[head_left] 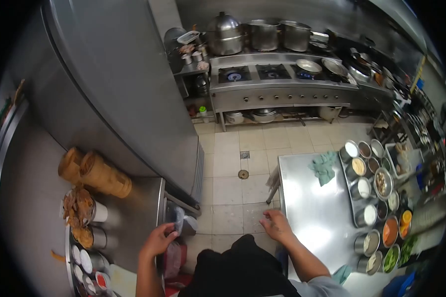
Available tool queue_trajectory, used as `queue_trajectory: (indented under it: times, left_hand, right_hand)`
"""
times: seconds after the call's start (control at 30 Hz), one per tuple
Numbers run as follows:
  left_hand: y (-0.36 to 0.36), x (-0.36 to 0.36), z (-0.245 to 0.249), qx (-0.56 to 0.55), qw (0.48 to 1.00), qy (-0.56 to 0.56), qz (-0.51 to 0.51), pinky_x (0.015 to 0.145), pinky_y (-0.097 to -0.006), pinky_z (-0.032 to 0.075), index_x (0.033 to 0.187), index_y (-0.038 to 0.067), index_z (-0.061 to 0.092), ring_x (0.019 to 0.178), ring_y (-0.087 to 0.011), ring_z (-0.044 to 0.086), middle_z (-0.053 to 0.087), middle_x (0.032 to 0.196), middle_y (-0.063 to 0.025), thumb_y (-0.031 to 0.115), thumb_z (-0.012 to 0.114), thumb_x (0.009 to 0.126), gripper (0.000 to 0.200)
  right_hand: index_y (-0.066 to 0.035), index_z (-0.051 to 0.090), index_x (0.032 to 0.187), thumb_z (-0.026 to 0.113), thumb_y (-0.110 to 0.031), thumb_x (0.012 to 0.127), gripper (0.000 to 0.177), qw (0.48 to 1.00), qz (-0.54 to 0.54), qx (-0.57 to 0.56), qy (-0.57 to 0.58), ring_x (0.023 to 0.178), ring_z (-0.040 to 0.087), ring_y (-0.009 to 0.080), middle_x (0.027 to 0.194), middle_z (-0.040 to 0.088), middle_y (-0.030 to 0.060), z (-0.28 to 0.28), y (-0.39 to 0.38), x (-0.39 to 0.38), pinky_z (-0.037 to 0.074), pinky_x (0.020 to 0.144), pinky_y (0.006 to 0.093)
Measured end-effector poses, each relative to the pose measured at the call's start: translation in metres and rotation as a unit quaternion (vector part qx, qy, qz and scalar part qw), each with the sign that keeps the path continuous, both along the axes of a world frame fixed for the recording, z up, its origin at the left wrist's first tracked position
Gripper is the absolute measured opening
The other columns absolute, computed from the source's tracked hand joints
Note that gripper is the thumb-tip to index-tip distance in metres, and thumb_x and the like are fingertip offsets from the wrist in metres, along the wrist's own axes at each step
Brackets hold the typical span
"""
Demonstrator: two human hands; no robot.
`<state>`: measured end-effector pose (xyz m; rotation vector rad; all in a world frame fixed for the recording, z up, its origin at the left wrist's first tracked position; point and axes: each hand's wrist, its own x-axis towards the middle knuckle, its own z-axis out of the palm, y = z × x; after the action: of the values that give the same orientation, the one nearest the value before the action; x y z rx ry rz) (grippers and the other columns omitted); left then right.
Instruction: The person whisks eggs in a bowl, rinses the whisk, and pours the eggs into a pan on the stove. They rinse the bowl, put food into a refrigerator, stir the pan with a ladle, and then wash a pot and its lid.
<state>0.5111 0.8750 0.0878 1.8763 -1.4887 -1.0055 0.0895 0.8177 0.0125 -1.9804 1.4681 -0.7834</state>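
My left hand (159, 239) hangs beside the edge of the left steel counter (139, 205), its fingers loosely curled and apart with nothing between them. Close to its fingertips, below the counter edge, is a clear plastic bag or wrap (178, 220). Near the left edge of the right steel table (307, 208) is my right hand (276, 225), empty, with its fingers bent and apart. Neither hand visibly touches a surface.
A stove (282, 91) with pots and pans stands ahead across the tiled floor (226, 148). Bowls of ingredients line the right table beside a green cloth (323, 168). A tall steel cabinet (129, 74) and stacked steamer baskets (104, 175) are at left.
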Motion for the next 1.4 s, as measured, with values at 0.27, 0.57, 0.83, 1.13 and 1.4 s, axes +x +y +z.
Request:
queue_trajectory:
  times: [0.27,0.57,0.83,1.13,1.4]
  left_hand:
    - [-0.160,-0.026,-0.054,0.098,0.986,-0.029,-0.131,0.087,-0.0335,0.048,0.120,-0.001,0.057,0.099,-0.0226,0.062,0.066,0.105,-0.0151,0.030,0.068,0.085,0.049]
    - [-0.476,-0.034,-0.110,0.021,0.993,-0.001,-0.117,0.083,-0.0328,0.050,0.112,-0.003,0.060,0.089,-0.0229,0.065,0.067,0.094,-0.0165,0.025,0.065,0.087,0.038]
    - [-0.708,-0.085,-0.028,-0.037,0.972,0.039,-0.230,0.083,-0.0319,0.048,0.116,0.001,0.059,0.095,-0.0170,0.062,0.067,0.101,-0.0092,0.023,0.065,0.088,0.036]
    - [-0.888,-0.050,-0.057,-0.013,0.982,-0.029,-0.188,0.083,-0.0301,0.048,0.113,0.000,0.060,0.092,-0.0184,0.062,0.066,0.099,-0.0103,0.023,0.066,0.087,0.035]
    - [-0.981,0.034,-0.097,0.050,0.989,-0.118,0.079,0.085,-0.0331,0.049,0.111,-0.001,0.061,0.096,-0.0217,0.064,0.067,0.101,-0.0143,0.026,0.067,0.087,0.036]
  right_hand:
    - [0.002,0.062,0.102,0.073,-0.015,0.079,0.030,0.987,-0.081,0.128,-0.060,0.088,0.064,0.0279,0.094,0.064,0.0170,-0.011,-0.103,-0.005,0.051,0.078,0.0357]
    - [0.000,0.060,0.106,0.068,-0.016,0.085,0.028,0.969,-0.117,0.202,-0.078,0.079,0.064,0.0197,0.083,0.065,0.0097,-0.046,-0.350,0.021,0.051,0.071,0.0293]
    - [-0.006,0.044,0.125,0.059,-0.025,0.093,0.041,0.845,-0.247,0.242,-0.407,0.085,0.063,0.0173,0.105,0.059,0.0068,-0.125,-0.604,0.034,0.051,0.067,0.0283]
    - [-0.008,0.040,0.134,0.055,-0.025,0.093,0.047,0.673,-0.292,0.332,-0.592,0.102,0.059,0.0351,0.123,0.049,0.0129,-0.269,-0.883,0.031,0.054,0.080,0.0427]
    - [-0.008,0.033,0.139,0.045,-0.034,0.096,0.052,0.488,-0.348,0.378,-0.705,0.111,0.055,0.0342,0.137,0.036,0.0127,-0.378,-1.048,0.047,0.050,0.093,0.0464]
